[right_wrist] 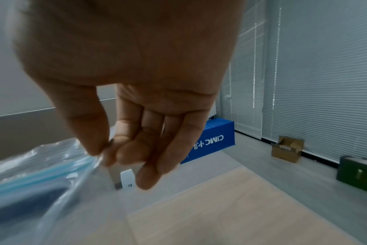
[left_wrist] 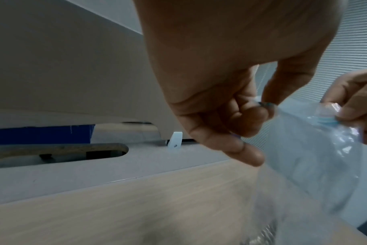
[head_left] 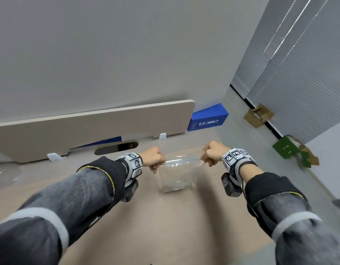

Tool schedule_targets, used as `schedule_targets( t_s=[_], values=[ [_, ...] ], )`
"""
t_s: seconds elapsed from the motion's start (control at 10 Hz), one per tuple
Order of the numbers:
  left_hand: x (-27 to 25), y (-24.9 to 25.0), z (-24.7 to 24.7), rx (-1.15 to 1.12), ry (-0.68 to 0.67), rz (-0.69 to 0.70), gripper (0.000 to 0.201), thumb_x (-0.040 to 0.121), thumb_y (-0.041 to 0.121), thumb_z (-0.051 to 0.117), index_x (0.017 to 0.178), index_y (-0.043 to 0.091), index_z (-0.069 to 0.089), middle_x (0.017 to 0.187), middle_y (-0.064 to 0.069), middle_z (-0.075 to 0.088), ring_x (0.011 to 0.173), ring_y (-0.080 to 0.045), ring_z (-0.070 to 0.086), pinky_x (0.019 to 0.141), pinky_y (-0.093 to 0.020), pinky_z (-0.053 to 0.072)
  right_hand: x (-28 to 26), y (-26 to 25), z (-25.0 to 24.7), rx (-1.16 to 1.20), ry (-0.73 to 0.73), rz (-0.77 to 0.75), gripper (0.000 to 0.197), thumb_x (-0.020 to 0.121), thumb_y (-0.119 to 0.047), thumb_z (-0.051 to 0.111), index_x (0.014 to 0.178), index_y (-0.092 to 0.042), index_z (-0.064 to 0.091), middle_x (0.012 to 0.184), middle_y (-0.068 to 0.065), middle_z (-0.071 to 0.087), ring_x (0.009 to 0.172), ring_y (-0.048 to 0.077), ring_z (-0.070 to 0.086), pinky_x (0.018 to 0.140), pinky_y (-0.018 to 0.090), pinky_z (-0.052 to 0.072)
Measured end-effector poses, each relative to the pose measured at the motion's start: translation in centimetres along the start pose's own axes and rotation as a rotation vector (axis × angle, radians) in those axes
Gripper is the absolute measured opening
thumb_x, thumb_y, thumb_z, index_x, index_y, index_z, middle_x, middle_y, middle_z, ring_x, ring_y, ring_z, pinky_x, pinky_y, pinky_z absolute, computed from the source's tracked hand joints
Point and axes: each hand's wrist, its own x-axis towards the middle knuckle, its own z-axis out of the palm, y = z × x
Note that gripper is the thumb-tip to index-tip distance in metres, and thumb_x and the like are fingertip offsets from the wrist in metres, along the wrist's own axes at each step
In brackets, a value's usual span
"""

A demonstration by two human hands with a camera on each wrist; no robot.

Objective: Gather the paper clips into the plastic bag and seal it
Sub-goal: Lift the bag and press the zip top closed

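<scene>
A clear plastic bag (head_left: 176, 174) with a blue zip strip (head_left: 182, 160) hangs above the beige table (head_left: 165, 217), stretched between my two hands. My left hand (head_left: 155, 159) pinches the strip's left end (left_wrist: 264, 104) between thumb and forefinger. My right hand (head_left: 210, 154) pinches the right end, where the plastic (right_wrist: 42, 174) bunches by its fingertips. A small heap of paper clips (head_left: 174, 187) lies in the bag's bottom. In the left wrist view the bag (left_wrist: 312, 157) fills the right side, with the right hand (left_wrist: 354, 102) behind it.
A beige divider panel (head_left: 92, 127) stands along the table's far edge, with a cable slot (head_left: 117, 147) before it. A blue box (head_left: 208, 119) sits behind. On the floor at right lie a cardboard box (head_left: 258, 115) and a green box (head_left: 286, 148).
</scene>
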Motion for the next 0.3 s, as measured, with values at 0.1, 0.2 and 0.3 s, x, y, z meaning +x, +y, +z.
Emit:
schedule_targets(
  t_s=[0.1, 0.2, 0.3],
  values=[
    [2.3, -0.2, 0.2, 0.02, 0.015, -0.125, 0.018, 0.077, 0.016, 0.046, 0.061, 0.01, 0.045, 0.051, -0.007, 0.045, 0.045, -0.026, 0.06, 0.042, -0.019, 0.042, 1.8, -0.1, 0.4, 0.024, 0.1, 0.029, 0.016, 0.078, -0.016, 0.057, 0.078, -0.004, 0.068, 0.06, 0.008, 0.065, 0.054, 0.022, 0.062, 0.066, 0.033, 0.055],
    [3.4, -0.8, 0.5, 0.24, 0.152, -0.247, 0.015, 0.086, 0.013, 0.046, 0.087, 0.005, 0.058, 0.074, -0.011, 0.064, 0.065, -0.03, 0.068, 0.063, -0.031, 0.054, 4.4, 0.1, 2.5, -0.182, 0.172, 0.037, 0.016, 0.085, -0.023, 0.053, 0.085, -0.01, 0.063, 0.077, 0.01, 0.069, 0.072, 0.028, 0.067, 0.074, 0.037, 0.057],
    [5.0, -1.7, 0.3, 0.304, 0.336, -0.212, 0.041, 0.089, 0.011, 0.045, 0.129, 0.005, 0.047, 0.119, -0.018, 0.061, 0.108, -0.034, 0.061, 0.089, -0.037, 0.049, 6.7, -0.1, 4.3, -0.251, 0.344, -0.042, 0.021, 0.093, -0.019, 0.048, 0.106, -0.008, 0.061, 0.099, 0.015, 0.07, 0.091, 0.033, 0.066, 0.078, 0.036, 0.053]
  ],
)
